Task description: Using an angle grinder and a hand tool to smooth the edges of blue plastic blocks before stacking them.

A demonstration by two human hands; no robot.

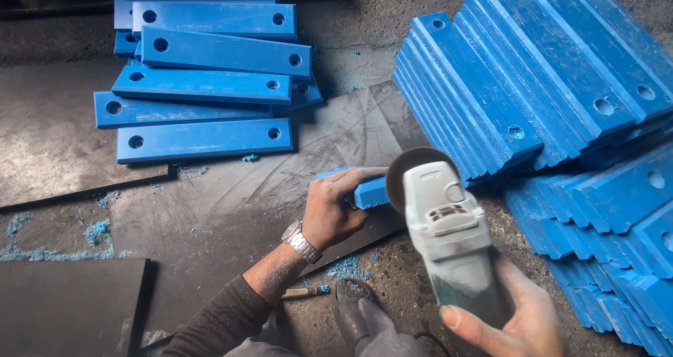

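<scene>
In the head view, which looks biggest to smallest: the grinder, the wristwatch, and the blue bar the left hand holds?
1. Grinder, though it is nearest the camera, so partly inflated.
2. Blue bar, mostly hidden under the left hand, so unsure.
3. Wristwatch, clearly smallest.

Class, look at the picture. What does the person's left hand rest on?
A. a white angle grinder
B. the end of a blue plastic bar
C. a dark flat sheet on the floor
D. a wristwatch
B: the left hand grips the end of a blue plastic bar, while the right hand holds the white angle grinder beside that end.
</scene>
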